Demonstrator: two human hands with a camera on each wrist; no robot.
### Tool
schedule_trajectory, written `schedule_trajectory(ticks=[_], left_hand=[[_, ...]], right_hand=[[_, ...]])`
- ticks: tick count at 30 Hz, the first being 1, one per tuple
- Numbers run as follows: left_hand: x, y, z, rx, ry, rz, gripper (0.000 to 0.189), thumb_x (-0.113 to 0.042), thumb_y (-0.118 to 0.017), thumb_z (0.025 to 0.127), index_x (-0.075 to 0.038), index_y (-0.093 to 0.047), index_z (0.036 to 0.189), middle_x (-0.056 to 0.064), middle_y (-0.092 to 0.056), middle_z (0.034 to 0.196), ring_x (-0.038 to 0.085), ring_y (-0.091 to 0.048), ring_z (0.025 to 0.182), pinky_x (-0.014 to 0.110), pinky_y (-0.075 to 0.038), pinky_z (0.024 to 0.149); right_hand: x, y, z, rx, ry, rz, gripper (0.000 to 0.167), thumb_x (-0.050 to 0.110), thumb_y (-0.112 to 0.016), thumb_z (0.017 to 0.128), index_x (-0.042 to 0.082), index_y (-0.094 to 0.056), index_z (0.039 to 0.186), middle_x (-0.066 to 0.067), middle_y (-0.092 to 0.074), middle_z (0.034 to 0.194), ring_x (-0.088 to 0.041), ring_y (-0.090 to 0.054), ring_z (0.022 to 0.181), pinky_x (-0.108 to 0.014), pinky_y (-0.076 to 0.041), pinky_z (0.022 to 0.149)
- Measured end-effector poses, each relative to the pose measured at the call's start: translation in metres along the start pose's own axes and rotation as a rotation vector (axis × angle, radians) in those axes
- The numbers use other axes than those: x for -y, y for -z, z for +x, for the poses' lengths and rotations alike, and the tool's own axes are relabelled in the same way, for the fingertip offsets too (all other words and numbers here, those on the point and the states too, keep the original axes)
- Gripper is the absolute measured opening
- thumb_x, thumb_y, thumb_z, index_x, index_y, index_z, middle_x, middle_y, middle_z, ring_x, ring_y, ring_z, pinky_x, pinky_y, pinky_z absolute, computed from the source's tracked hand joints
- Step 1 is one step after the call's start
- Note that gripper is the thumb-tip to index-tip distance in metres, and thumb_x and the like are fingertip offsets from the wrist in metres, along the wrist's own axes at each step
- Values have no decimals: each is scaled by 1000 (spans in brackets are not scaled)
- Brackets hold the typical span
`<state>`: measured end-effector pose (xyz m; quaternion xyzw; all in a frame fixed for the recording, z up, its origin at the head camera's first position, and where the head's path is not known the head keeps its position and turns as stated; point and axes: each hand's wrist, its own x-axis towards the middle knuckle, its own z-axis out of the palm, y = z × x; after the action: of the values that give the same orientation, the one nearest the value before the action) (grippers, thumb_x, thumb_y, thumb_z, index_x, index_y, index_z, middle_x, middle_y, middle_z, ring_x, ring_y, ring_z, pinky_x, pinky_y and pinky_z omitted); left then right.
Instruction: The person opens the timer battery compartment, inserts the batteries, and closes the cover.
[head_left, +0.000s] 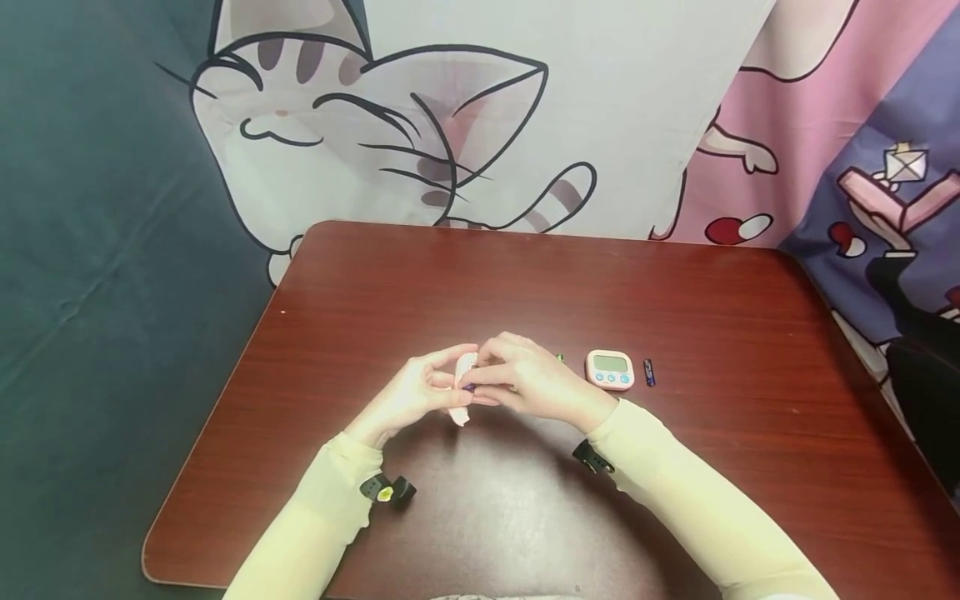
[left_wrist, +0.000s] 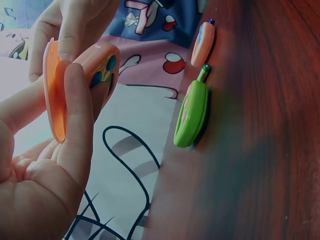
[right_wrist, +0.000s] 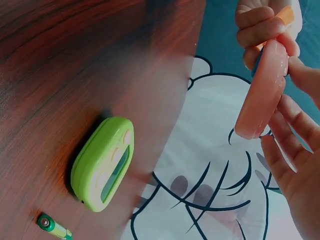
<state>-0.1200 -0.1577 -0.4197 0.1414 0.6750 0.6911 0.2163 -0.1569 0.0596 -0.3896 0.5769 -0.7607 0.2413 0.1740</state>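
The rounded orange plastic timer (right_wrist: 262, 95) is held up between 2 hands, above the dark red-brown wooden table (head_left: 420, 283). The left hand (head_left: 408, 392) pinches it, with 1 finger lying along the gap between the timer and a thin, curved orange piece (left_wrist: 55, 100); whether this piece is joined to it, I cannot tell. The right hand (head_left: 536, 379) has its thumb and fingers bent around the timer from the other side, partly covering it. Both wrists turn inward, so that the fingertips nearly meet. In the head view, the dark blue spot between the fingers is too small to identify.

The same view hides most of the rounded green plastic timer (right_wrist: 102, 165) behind the right hand; the small green cylindrical battery (right_wrist: 57, 228) near it is cut off in the right wrist view.
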Motion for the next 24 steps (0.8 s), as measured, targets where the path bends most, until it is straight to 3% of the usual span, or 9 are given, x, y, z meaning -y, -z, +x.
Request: schedule_trajectory(ticks=[6, 10, 12, 17, 21, 24], left_hand=[[0, 0, 0, -16, -15, -14, 66, -4, -71, 83, -11, -42, 142, 25, -69, 93, 26, -70, 75, 35, -57, 72], [1, 3, -3, 14, -17, -53, 63, -5, -68, 85, -16, -44, 142, 29, -67, 96, 33, -69, 76, 35, -56, 69], [2, 5, -4, 23, -21, -59, 61, -6, -68, 86, -19, -45, 141, 26, -69, 98, 39, -68, 80, 35, -55, 70], [3, 5, -7, 2, -22, -13, 57, -10, -70, 86, -25, -49, 137, 16, -72, 96, 43, -66, 82, 37, -55, 69], [4, 4, -6, 4, -33, 1, 56, -11, -69, 86, -24, -50, 137, 17, -72, 96, 43, -66, 82, 39, -56, 69], [2, 4, -3, 10, -45, -25, 57, -9, -69, 86, -21, -48, 138, 18, -71, 100, 39, -67, 88, 38, -57, 71]], right_hand=[[0, 2, -1, -1, 6, -2, 25, 24, -77, 80, 19, -73, 105, -4, -63, 108, -19, -60, 100, -31, -49, 86], [3, 5, -2, 72, -43, 9, 37, 31, -77, 79, 19, -69, 114, -5, -58, 127, -17, -61, 109, -34, -51, 88], [4, 5, -2, 109, -55, 22, 42, 31, -77, 79, 19, -67, 118, -5, -55, 132, -16, -61, 109, -34, -50, 89], [4, 2, -4, 126, -36, 58, 43, 28, -74, 83, 18, -63, 123, -7, -52, 137, -16, -63, 104, -31, -50, 90], [3, 1, -5, 102, -14, 75, 41, 26, -73, 85, 21, -64, 124, -7, -52, 137, -14, -63, 94, -29, -51, 84], [1, 1, -7, 86, -5, 64, 41, 25, -72, 85, 19, -64, 125, -7, -54, 135, -15, -63, 96, -29, -51, 84]])
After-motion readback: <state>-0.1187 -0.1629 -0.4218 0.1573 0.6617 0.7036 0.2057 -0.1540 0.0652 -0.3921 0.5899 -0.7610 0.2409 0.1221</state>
